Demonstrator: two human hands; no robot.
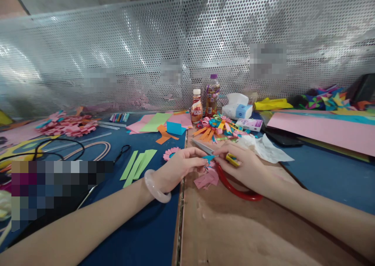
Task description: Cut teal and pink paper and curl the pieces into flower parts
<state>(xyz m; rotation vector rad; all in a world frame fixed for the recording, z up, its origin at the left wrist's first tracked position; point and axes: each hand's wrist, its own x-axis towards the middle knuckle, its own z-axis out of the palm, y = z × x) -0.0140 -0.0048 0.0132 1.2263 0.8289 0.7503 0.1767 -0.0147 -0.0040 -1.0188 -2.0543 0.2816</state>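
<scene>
A small piece of blue paper [208,158] is pinched between the fingertips of my left hand [190,160], which wears a pale bangle. My right hand [244,162] is closed too, its fingertips meeting at the paper's right edge. Scissors [240,190] with red handles lie under and beside the right hand, blades pointing away to the left; part of them is hidden. Pink paper scraps [207,179] are just below the fingers. A pink paper flower [170,153] with a blue middle rests left of my left hand. Something yellow [232,160] shows behind the right fingers.
Green paper strips [137,166] lie on the blue surface at left. Behind stand a coffee bottle [196,108] and a purple-capped bottle [212,96], beside a tissue pack [238,108]. Colourful paper flowers [215,126] sit before them. A perforated metal screen [131,51] bounds the back.
</scene>
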